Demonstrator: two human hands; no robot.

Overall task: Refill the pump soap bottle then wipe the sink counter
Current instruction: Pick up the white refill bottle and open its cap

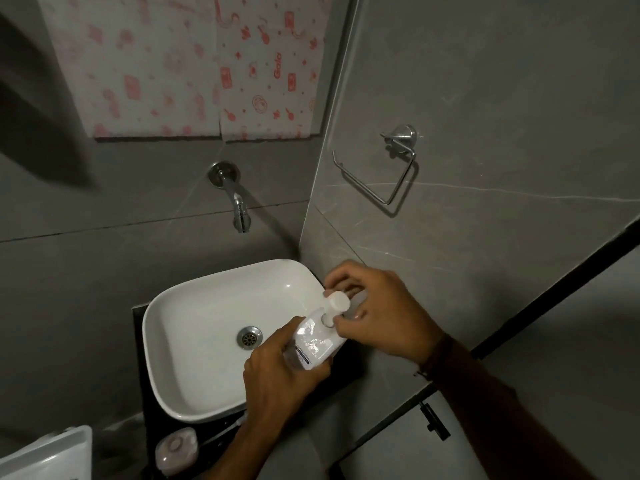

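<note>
Over the right rim of the sink (173,341), low and centre in the frame, the left hand (277,372) is wrapping closed around the body of a soap pouch (317,339). The right hand (377,313) is pinching closed at its neck, just below the white cap (338,301), which is still on. By my reading the refill is only beginning; pouring and wiping the counter (346,372) remain. The pouch is lying tilted, its long axis running lower left to upper right, cap pointing toward the upper right.
</note>
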